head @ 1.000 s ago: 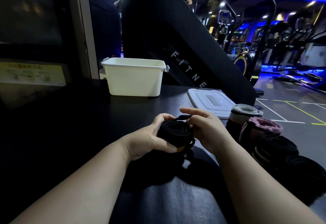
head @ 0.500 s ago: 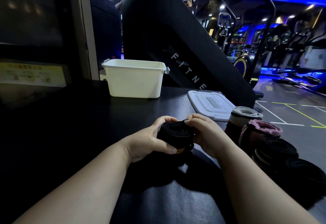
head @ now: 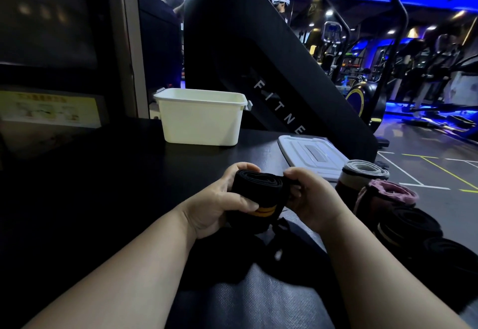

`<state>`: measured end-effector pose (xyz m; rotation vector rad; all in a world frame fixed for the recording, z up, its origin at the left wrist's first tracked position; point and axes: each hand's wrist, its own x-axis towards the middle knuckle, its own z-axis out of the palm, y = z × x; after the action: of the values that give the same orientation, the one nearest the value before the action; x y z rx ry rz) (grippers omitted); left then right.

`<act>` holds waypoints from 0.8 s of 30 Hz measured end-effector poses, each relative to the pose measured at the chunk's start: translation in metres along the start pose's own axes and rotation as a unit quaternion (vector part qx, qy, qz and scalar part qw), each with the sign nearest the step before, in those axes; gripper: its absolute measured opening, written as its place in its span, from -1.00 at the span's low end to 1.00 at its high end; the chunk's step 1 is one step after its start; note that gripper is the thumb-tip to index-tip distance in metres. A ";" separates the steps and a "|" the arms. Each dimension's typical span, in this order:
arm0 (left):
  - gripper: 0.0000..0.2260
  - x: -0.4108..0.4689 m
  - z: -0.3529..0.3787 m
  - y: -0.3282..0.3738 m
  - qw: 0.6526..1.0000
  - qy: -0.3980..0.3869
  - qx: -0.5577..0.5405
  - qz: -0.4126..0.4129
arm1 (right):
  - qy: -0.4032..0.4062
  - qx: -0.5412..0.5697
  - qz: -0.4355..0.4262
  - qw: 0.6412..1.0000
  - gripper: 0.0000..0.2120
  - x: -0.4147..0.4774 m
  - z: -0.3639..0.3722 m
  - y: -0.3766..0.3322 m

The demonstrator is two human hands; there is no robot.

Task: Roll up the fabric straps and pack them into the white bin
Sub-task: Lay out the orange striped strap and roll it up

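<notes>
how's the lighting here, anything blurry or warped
Head view: dim, blue light behind; the white bin, left hand and right hand show clearly; the black strap roll they grip and the dark rolls at right sink into shadow; the yellow sign at left is blurred; the wide lens warps the edges.

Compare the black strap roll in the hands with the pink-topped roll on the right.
Colour: the black strap roll carries an orange stripe; the pink-topped roll shows pink fabric at its end. Support: the left hand and right hand grip the black strap roll; the pink-topped roll stands untouched at the right edge of the table. Both are wound fabric, outside the white bin.
</notes>
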<state>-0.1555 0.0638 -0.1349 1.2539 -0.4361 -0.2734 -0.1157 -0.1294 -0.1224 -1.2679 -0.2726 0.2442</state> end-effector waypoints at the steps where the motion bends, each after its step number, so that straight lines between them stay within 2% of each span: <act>1: -0.33 0.000 0.000 0.000 1.000 0.005 -0.006 0.005 | -0.015 -0.011 0.003 1.000 -0.73 0.000 0.000 0.000; 3: -0.34 0.000 -0.002 0.001 1.000 0.020 -0.014 0.014 | -0.049 -0.026 0.006 0.998 -0.81 0.000 -0.002 0.000; 5: -0.35 -0.001 -0.004 0.002 0.999 0.032 -0.018 0.020 | -0.071 -0.041 0.013 0.997 -0.80 -0.001 -0.004 0.000; 13: -0.35 0.003 -0.002 -0.005 0.998 0.050 0.017 0.037 | -0.074 -0.006 -0.015 0.997 -0.76 0.001 -0.002 0.007; 18: -0.36 0.005 0.000 -0.006 0.993 0.101 0.039 0.047 | -0.102 -0.031 -0.016 0.994 -0.75 -0.001 -0.003 0.008; 21: -0.38 0.005 0.000 -0.008 0.988 0.122 0.085 0.048 | -0.099 -0.078 -0.032 0.992 -0.77 -0.001 0.000 0.013; 24: -0.34 0.007 -0.002 -0.012 0.981 0.122 0.151 0.029 | -0.056 -0.148 -0.063 0.985 -0.72 0.000 0.001 0.018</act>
<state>-0.1475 0.0591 -0.1454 1.5473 -0.3087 0.0001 -0.1167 -0.1231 -0.1395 -1.5267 -0.4986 0.1714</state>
